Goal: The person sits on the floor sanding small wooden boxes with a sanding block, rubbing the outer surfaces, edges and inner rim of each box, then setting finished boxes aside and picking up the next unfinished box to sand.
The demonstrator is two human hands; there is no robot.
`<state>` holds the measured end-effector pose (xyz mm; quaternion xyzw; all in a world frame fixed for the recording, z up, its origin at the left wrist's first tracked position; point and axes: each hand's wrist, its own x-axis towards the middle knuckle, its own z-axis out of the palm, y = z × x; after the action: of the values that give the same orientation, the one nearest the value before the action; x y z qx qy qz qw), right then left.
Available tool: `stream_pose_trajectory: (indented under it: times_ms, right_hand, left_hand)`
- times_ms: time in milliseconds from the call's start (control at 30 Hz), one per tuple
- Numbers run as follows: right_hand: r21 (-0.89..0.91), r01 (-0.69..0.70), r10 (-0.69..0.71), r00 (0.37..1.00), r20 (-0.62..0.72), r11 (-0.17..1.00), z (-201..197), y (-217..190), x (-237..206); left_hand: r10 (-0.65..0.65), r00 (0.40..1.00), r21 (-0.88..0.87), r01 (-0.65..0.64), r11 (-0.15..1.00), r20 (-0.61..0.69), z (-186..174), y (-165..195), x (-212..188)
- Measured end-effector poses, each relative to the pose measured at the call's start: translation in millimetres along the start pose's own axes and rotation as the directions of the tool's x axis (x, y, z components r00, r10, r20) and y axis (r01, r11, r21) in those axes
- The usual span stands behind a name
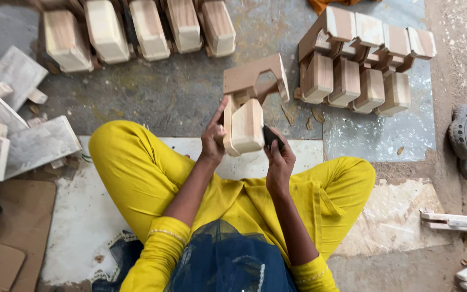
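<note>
Workshop floor (pixel 179 103), dusty grey concrete; I sit cross-legged on a pale board (pixel 82 216). Item: wooden piece (pixel 247 121), pale block joined to a brown angled frame, held up above my knees. My left hand (pixel 213 141) is clamped on its left edge. My right hand (pixel 278 157) is closed around a dark sanding pad (pixel 271 136) against its right side. Finished pieces (pixel 360 59) stand in rows just beyond. Best practice, I judge: firm left grip, even strokes along the grain.
</note>
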<state>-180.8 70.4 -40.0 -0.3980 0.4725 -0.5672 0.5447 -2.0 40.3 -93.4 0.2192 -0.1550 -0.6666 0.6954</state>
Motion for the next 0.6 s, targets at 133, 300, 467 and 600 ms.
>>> stream_pose_trajectory:
  times_ms: [133, 300, 467, 600]
  right_hand:
    - [-0.643, 0.524, -0.387, 0.851, 0.357, 0.559, 8, -13, -4]
    - [-0.725, 0.524, -0.288, 0.852, 0.438, 0.448, 29, -38, 17]
    - [-0.709, 0.584, -0.231, 0.811, 0.538, 0.397, 27, -47, 27]
    - [-0.711, 0.659, -0.197, 0.752, 0.629, 0.245, 15, -47, 23]
  left_hand:
    - [-0.002, 0.999, -0.052, 0.000, 0.999, -0.043, -6, -14, 5]
    - [-0.026, 0.996, 0.044, 0.030, 0.999, -0.088, -16, -23, 0]
    - [-0.005, 0.993, 0.001, 0.006, 1.000, -0.121, -16, -25, -2]
    - [0.022, 0.990, 0.048, -0.016, 0.999, -0.141, -9, -25, -4]
